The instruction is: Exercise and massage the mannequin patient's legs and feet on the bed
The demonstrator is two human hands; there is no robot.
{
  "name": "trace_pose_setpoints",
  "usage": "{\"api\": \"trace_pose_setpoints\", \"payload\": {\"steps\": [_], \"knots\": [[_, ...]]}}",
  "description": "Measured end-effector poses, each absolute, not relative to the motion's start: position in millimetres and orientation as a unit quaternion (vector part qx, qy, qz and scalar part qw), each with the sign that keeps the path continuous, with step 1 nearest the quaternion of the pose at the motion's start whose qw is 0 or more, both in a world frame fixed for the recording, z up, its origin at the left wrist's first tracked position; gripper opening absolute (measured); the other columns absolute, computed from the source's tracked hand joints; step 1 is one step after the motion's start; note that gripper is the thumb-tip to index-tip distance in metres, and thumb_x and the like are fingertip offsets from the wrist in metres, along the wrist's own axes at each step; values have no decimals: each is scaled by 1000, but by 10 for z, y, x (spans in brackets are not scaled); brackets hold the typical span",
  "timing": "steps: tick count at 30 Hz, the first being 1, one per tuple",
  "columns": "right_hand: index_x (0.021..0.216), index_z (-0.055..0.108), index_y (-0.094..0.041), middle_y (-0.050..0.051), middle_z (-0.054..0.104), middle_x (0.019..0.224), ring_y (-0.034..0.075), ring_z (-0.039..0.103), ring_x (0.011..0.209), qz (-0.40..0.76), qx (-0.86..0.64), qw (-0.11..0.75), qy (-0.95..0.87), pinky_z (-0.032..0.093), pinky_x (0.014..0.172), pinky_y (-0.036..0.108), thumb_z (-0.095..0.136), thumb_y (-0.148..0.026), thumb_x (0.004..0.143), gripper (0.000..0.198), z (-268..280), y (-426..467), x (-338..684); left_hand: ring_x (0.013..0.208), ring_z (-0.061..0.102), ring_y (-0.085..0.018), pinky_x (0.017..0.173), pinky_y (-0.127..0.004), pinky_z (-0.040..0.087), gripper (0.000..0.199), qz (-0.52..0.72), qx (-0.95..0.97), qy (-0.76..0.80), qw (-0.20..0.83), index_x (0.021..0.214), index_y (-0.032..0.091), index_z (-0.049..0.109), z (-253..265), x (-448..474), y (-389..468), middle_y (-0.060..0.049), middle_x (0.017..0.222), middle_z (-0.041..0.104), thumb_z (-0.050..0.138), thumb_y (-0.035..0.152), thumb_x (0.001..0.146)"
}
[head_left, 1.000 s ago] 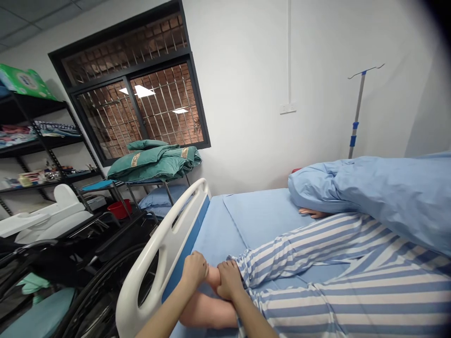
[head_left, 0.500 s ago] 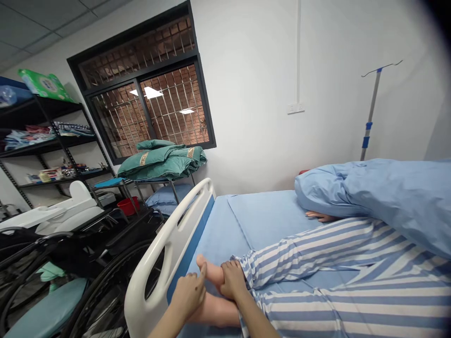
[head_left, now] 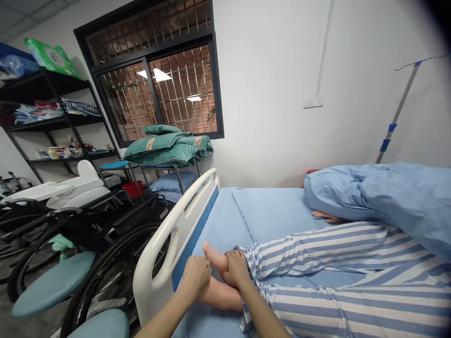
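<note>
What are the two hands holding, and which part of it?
The right hand grips the far foot near its ankel, at the striped trouser cuff. The left hand rests curled on the nearer foot.

Blue-white striped trousers (head_left: 317, 253), blue sheet (head_left: 268, 211)

Head camera is looking forward and down along the bed (head_left: 246, 216) from its foot, close above the hands.

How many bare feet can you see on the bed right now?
2: the far foot gripped by the right hand, and the near foot under the left hand, toes hidden.
</note>
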State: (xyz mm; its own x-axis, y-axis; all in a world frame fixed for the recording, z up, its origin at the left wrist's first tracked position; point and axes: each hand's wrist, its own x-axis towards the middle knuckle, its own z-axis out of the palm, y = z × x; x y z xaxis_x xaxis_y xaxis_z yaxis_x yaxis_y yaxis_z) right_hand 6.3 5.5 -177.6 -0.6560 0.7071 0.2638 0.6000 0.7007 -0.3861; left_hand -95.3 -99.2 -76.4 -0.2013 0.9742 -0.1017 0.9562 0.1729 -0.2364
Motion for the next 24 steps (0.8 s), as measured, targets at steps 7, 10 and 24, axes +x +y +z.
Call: {"api": "trace_pose_setpoints", "payload": {"steps": [7,10,24], "knots": [[84,56,-17,9,60,87,25,48,89,128,-354,205,-904,21,91,37,53,-29,65,22,-1746,40,72,74,61,-27,63,-36,40,37,146,-634,-759,25,81,7,69,-797,-863,-930,-18,78,67,33,17,80],[84,56,-17,9,61,86,25,48,90,131,-353,210,-902,21,91,37,51,-29,67,21,-1749,39,76,76,62,-27,63,-35,41,39,129,-620,-773,33,84,8,68,-790,-863,-970,-16,80,67,30,19,81],[83,57,-17,9,61,85,24,48,89,148,-346,229,-898,23,89,36,55,-31,64,24,-1778,63,85,66,62,-22,54,-29,35,31,-23,-589,-799,119,74,17,63,-842,-908,-1028,-8,71,67,33,25,80]]}}
